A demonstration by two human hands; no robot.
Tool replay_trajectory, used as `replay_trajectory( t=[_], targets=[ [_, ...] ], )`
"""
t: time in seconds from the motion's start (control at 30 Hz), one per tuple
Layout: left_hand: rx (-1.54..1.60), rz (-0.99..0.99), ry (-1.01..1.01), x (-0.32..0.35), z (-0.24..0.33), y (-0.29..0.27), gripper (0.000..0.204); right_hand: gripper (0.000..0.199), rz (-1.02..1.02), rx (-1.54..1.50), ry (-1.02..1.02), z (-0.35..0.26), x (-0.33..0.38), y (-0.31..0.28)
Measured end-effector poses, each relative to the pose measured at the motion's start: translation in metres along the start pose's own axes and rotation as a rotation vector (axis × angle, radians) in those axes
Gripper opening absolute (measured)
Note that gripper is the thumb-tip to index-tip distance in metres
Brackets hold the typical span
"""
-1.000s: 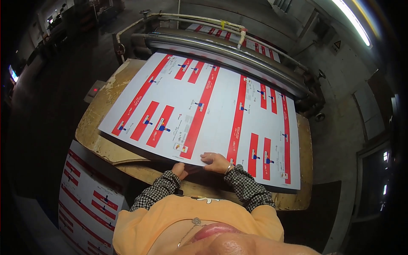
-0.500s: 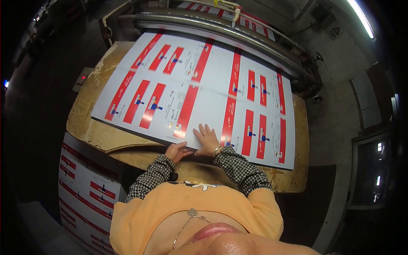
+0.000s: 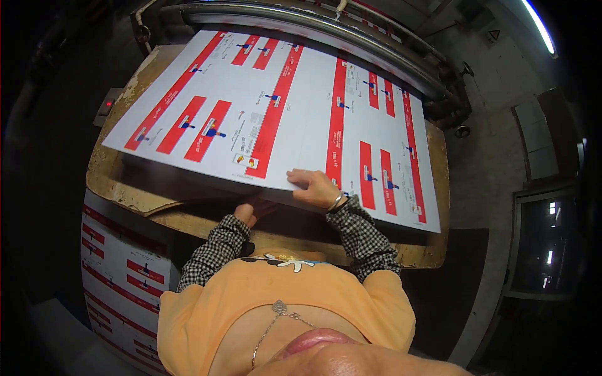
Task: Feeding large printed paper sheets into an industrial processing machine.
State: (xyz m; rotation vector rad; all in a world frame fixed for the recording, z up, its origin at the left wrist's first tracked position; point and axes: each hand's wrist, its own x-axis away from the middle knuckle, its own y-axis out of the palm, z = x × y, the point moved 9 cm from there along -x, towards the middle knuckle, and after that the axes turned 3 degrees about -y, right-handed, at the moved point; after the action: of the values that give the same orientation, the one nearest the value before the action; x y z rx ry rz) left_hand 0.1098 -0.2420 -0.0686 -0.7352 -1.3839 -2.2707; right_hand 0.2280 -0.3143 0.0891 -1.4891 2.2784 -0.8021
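A large white rectangular printed sheet with red bars (image 3: 304, 138) lies over a worn yellow-brown wooden counter (image 3: 135, 191), its far edge at a long shiny metal roller (image 3: 376, 47). The right hand (image 3: 318, 190) rests on the sheet's near edge, fingers bent and close together; whether they pinch it cannot be seen. The left hand (image 3: 251, 212) is just below that edge, its fingers partly shadowed, their grip unclear. Similar red-barred white sheets (image 3: 113, 255) stand at lower left.
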Motion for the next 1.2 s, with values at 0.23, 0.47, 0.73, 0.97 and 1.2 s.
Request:
replay_trajectory(
  t=[0.23,0.47,0.73,0.97,1.2],
  targets=[
    [-0.065,-0.060,0.024,0.003,0.004,0.008,0.033,0.043,-0.116,0.092,0.030,0.038,0.003,0.039],
    [-0.040,-0.092,0.022,0.002,0.009,0.015,0.030,0.047,0.254,0.328,0.232,0.095,-0.041,-0.006],
    [-0.026,-0.134,0.043,0.003,0.007,0.016,0.029,0.071,-0.081,0.569,-0.033,0.036,-0.002,0.055],
    [-0.108,-0.146,0.046,0.006,0.007,0.013,0.025,0.040,-0.230,-0.049,0.151,0.037,-0.012,0.019],
    [-0.052,0.028,0.003,-0.002,0.000,-0.002,0.031,0.033,-0.003,-0.043,0.032,0.002,0.000,0.002]
  ],
)
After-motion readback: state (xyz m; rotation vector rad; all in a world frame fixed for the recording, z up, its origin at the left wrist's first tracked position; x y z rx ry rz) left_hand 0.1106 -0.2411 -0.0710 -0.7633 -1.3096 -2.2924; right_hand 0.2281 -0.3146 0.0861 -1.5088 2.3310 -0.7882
